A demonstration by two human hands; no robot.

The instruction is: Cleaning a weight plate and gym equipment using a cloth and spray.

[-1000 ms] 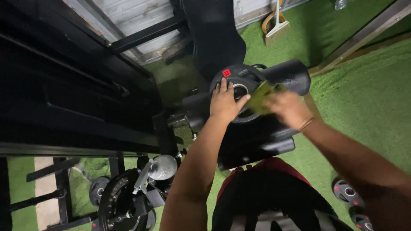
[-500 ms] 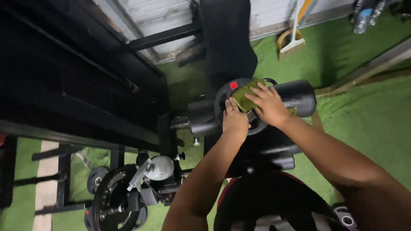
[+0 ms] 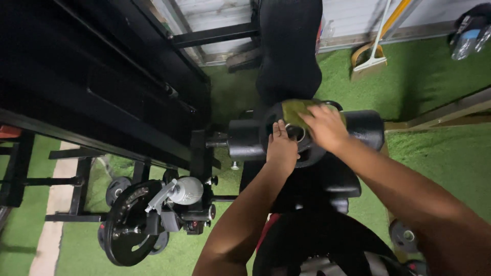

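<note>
Black weight plate (image 3: 307,148) lying flat-ish on the padded bench (image 3: 327,179), face up toward the camera, round so no real long axis, center hole right between both hands. Left hand (image 3: 282,144) spread open and pressed flat on the near-left rim, right hand (image 3: 326,127) clenched down on a green cloth (image 3: 295,110) over the far edge. Black roller pads (image 3: 365,128) out either side, plastic bottles (image 3: 470,33) way off past the right hand; can't make out any label on the plate.
</note>
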